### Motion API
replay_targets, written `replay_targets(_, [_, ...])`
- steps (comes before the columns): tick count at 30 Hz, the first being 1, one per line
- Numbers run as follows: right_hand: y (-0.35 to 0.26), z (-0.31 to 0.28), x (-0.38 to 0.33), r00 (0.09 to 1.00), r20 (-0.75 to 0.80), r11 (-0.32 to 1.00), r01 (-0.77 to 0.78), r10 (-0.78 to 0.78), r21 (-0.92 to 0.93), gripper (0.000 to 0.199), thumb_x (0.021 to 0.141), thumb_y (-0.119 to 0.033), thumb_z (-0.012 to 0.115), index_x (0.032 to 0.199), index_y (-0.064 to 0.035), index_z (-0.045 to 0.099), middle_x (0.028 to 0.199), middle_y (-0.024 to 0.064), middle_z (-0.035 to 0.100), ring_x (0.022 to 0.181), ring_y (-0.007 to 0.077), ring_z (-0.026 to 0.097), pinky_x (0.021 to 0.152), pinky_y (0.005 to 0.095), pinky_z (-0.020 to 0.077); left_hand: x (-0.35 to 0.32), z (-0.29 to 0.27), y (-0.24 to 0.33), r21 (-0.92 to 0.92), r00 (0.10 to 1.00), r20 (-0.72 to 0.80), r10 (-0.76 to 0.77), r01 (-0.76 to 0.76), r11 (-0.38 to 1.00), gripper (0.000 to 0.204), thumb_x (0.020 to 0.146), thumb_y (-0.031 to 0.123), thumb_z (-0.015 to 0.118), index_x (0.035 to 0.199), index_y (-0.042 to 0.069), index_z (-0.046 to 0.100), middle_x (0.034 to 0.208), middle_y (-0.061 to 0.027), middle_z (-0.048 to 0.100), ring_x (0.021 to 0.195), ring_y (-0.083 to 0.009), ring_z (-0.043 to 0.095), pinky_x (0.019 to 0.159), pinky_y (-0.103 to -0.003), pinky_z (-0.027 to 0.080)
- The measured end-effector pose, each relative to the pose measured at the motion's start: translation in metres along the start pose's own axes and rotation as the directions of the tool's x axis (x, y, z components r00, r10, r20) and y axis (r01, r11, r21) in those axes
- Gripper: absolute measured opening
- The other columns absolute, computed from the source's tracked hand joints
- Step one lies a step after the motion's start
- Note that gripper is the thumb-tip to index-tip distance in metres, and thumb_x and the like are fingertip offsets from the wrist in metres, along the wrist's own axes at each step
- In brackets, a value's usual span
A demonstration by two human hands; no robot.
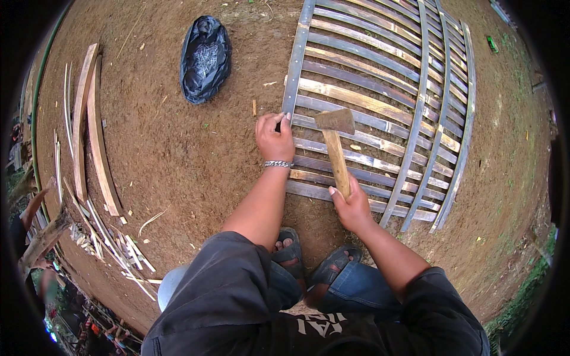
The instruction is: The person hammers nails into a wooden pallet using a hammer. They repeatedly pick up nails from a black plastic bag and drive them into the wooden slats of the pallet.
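A lattice panel of bamboo slats [371, 92] lies on the ground ahead of me, with long strips crossing its slats. My left hand [276, 137] is closed at the near end of the panel's left strip [295, 65], thumb and fingers pinched together there. Whatever they hold is too small to make out. My right hand [352, 204] grips the wooden handle of a hatchet [336, 121] low down. The hatchet's head is up over the near slats, right of my left hand, apart from it.
A black plastic bag [189, 62], opened out, holds a pile of nails [206, 58] at the far left. Two long wooden boards [102, 142] and thin offcuts [133, 252] lie on the left. My sandaled feet [288, 255] stand near the panel's front edge.
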State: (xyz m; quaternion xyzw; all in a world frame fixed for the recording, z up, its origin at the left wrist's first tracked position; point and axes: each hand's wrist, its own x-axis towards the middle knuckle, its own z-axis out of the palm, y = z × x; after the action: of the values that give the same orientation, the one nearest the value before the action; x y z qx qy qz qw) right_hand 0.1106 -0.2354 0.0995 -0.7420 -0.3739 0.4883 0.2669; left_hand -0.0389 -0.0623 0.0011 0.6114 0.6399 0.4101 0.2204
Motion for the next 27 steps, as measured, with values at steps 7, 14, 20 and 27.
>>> replay_targets(7, [-0.007,0.0,0.008,0.998,0.068,0.986,-0.003,0.014,-0.165,0.055,0.098,-0.027,0.063,0.146,-0.0066,0.045,0.123,0.0283,0.065,0.114,0.0475,0.063,0.094,0.0484,0.052,-0.001,0.005,-0.002,0.015,0.999,-0.027,0.047,-0.046,0.999,0.01,0.079,0.008,0.077,0.08,0.006,0.067,0.092,-0.0118,0.066,0.092,-0.0325,0.062,0.086,-0.045,0.049])
replay_targets(14, [-0.022,-0.006,0.04,0.958,0.115,0.91,0.285,-0.262,-0.302,0.051,0.1,-0.02,0.057,0.148,-0.0123,0.042,0.127,0.0288,0.063,0.112,0.0501,0.062,0.094,0.053,0.0519,-0.001,0.0,0.001,-0.002,1.0,-0.009,0.011,-0.011,1.0,0.009,0.077,0.007,0.077,0.082,0.004,0.07,0.091,-0.0129,0.066,0.09,-0.0331,0.063,0.083,-0.044,0.05])
replay_targets(20, [-0.03,-0.004,0.058,0.92,0.115,0.842,0.388,-0.374,-0.374,0.05,0.099,-0.014,0.058,0.146,-0.012,0.045,0.128,0.0275,0.064,0.111,0.0487,0.063,0.094,0.0526,0.0526,0.0,0.002,0.001,0.039,1.0,-0.009,-0.007,0.008,0.999,0.009,0.077,0.008,0.077,0.081,0.007,0.069,0.092,-0.0095,0.065,0.092,-0.031,0.063,0.084,-0.044,0.048])
replay_targets(27, [-0.029,-0.007,0.059,0.931,0.103,0.838,0.36,-0.35,-0.41,0.052,0.097,-0.011,0.059,0.147,-0.0121,0.046,0.128,0.0263,0.064,0.114,0.0459,0.064,0.095,0.049,0.0539,0.0,0.001,0.005,0.067,1.0,0.002,-0.008,0.008,0.998,0.01,0.078,0.008,0.076,0.082,0.008,0.067,0.093,-0.0097,0.065,0.092,-0.0323,0.063,0.083,-0.044,0.047])
